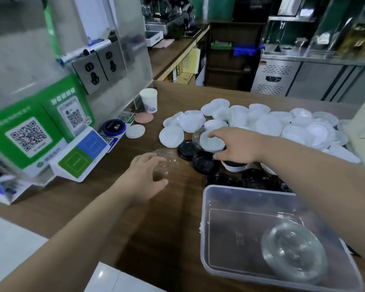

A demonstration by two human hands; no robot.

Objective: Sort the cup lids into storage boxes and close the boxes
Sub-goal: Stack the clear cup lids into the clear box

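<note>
Sorting is under way on the counter (167, 218): an open box (205, 207) holds a clear stack (293, 256), and the pile (261, 123) lies beyond. The left hand (143, 171) curls round a dome lid (167, 161); the right hand (238, 146) clasps a second lid (207, 142). Next, probably, both go into the box.

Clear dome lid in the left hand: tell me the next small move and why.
Probably carry it over to the open storage box and set it on the clear lids already inside. The left hand holds the clear dome lid, so the grip seems made.
</note>
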